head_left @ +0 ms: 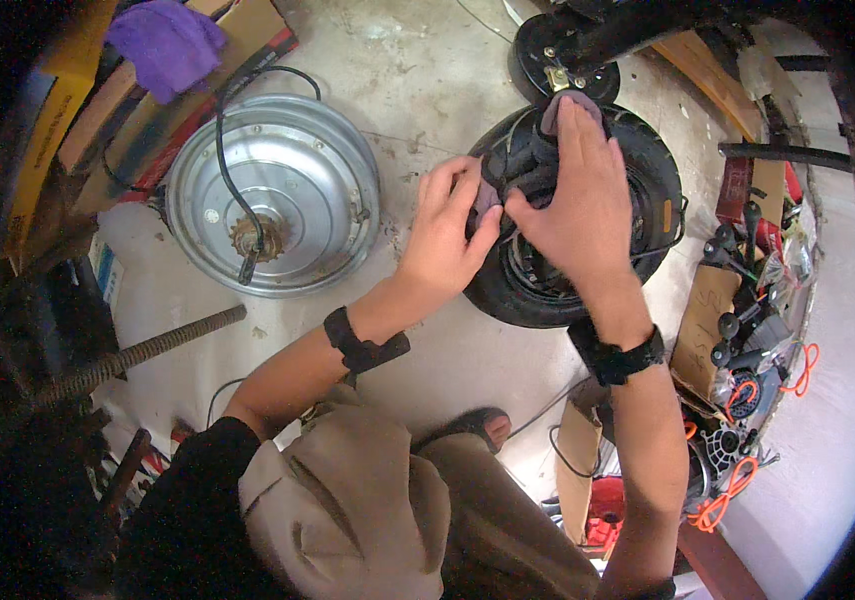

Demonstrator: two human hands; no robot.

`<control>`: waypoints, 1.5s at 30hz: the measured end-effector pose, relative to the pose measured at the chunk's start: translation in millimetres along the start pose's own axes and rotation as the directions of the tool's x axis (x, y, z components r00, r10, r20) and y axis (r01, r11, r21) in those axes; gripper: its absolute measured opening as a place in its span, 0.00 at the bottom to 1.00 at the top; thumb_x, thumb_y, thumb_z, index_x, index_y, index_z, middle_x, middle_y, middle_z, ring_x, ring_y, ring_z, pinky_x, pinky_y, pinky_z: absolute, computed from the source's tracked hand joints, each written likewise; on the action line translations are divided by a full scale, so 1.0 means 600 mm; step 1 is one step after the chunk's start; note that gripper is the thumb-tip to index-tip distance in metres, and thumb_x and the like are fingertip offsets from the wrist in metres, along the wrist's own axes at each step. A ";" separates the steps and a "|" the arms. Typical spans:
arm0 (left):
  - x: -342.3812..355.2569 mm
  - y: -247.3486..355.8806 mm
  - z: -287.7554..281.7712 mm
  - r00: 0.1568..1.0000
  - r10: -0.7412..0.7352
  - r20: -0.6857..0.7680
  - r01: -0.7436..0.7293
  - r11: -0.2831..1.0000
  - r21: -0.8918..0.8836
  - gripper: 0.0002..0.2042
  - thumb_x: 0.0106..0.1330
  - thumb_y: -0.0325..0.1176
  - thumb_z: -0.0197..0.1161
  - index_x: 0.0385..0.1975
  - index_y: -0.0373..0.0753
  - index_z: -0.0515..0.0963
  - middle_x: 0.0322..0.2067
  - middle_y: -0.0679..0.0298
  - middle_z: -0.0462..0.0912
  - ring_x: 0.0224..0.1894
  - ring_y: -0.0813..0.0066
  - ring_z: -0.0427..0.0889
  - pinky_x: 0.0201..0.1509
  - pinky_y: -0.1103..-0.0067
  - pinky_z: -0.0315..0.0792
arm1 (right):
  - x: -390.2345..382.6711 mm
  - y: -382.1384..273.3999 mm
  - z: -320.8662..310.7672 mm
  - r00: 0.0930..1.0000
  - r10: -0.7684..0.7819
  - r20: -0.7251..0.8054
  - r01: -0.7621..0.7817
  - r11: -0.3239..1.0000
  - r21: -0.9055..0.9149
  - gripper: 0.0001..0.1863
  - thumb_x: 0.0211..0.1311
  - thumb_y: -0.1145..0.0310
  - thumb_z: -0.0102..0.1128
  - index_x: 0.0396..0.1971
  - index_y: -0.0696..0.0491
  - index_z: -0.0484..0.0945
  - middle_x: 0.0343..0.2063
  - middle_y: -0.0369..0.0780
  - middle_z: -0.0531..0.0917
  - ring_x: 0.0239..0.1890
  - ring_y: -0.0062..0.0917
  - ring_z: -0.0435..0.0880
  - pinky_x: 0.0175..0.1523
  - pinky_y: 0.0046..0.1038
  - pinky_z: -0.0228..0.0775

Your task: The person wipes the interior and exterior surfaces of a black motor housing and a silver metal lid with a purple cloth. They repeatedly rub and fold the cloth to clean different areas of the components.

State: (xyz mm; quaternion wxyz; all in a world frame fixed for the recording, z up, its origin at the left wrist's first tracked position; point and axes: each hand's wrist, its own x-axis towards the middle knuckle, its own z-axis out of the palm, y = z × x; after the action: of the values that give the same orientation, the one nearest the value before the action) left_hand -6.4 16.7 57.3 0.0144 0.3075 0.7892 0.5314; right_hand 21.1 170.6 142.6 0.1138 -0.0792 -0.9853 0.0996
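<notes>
My left hand [447,218] is closed on a grey-purple cloth [488,193], pinched between thumb and fingers. My right hand [585,195] lies over another part of what looks like the same cloth, its fingers stretched along it and the thumb bent inward. Between the hands is a dark, rounded piece [530,165], partly wrapped; its kind I cannot make out. Beneath them a black tyred wheel [659,165] lies flat on the floor, its hub partly hidden by my right hand. To the left a silver hub-motor wheel [292,160] lies with a black cable rising from its axle.
A purple cloth [167,45] rests on boxes at the far left. A threaded rod [182,335] juts in nearer. Beyond the tyre is a black round part [522,75]. Along the right wall stand cardboard boxes [707,325] with loose parts and an orange cord [725,497].
</notes>
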 end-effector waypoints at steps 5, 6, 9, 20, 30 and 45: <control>0.011 0.001 0.001 0.998 -0.020 0.056 0.019 1.000 0.024 0.21 0.64 0.31 0.60 0.54 0.27 0.70 0.54 0.48 0.69 0.56 0.50 0.69 0.60 0.68 0.65 | 0.017 0.014 -0.025 1.000 -0.003 0.022 0.004 0.999 -0.053 0.40 0.35 0.64 0.73 0.55 0.59 0.70 0.51 0.46 0.77 0.57 0.41 0.74 0.64 0.36 0.64; 0.008 -0.013 0.000 0.998 0.021 0.059 -0.026 0.997 0.076 0.18 0.65 0.32 0.60 0.50 0.27 0.71 0.53 0.47 0.70 0.55 0.49 0.70 0.60 0.67 0.65 | 0.020 0.012 -0.027 0.996 0.028 0.079 -0.028 1.000 0.001 0.37 0.35 0.63 0.73 0.52 0.59 0.72 0.48 0.46 0.79 0.55 0.42 0.76 0.63 0.36 0.66; 0.010 -0.036 -0.016 0.995 0.038 0.091 -0.054 0.982 0.180 0.16 0.67 0.33 0.59 0.47 0.27 0.73 0.51 0.45 0.72 0.54 0.49 0.72 0.61 0.65 0.65 | -0.007 0.010 0.020 0.994 -0.070 -0.087 0.076 0.995 0.066 0.30 0.42 0.66 0.67 0.49 0.58 0.73 0.46 0.47 0.79 0.51 0.41 0.77 0.59 0.36 0.69; -0.134 -0.125 -0.024 0.948 -0.220 0.232 0.223 0.975 0.014 0.13 0.60 0.22 0.64 0.42 0.31 0.71 0.41 0.58 0.76 0.43 0.71 0.76 0.47 0.77 0.71 | -0.220 -0.036 0.161 0.957 -0.283 -0.064 0.285 0.958 0.024 0.22 0.57 0.69 0.52 0.52 0.59 0.75 0.54 0.42 0.78 0.58 0.28 0.75 0.65 0.30 0.63; -0.184 -0.041 0.000 0.583 -0.276 0.764 0.539 0.835 -0.110 0.09 0.61 0.20 0.64 0.38 0.34 0.72 0.33 0.67 0.78 0.36 0.82 0.76 0.41 0.83 0.71 | -0.356 -0.007 0.125 0.946 -0.301 0.121 0.302 0.953 0.017 0.10 0.50 0.66 0.57 0.32 0.51 0.79 0.41 0.35 0.81 0.49 0.24 0.77 0.55 0.27 0.65; -0.092 0.081 -0.008 0.188 -0.062 0.980 0.357 0.934 -0.009 0.10 0.52 0.18 0.64 0.29 0.34 0.70 0.26 0.66 0.76 0.29 0.82 0.76 0.36 0.83 0.71 | -0.439 0.018 -0.067 0.806 0.082 0.586 -0.559 0.430 0.709 0.24 0.52 0.49 0.65 0.35 0.57 0.78 0.25 0.49 0.83 0.33 0.48 0.83 0.39 0.42 0.74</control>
State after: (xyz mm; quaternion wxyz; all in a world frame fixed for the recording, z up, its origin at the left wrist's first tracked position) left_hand 59.6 -3.2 84.0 0.6115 0.4547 0.5714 0.3046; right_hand 285.8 141.1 123.7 -0.1253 -0.1786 -0.7611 0.6108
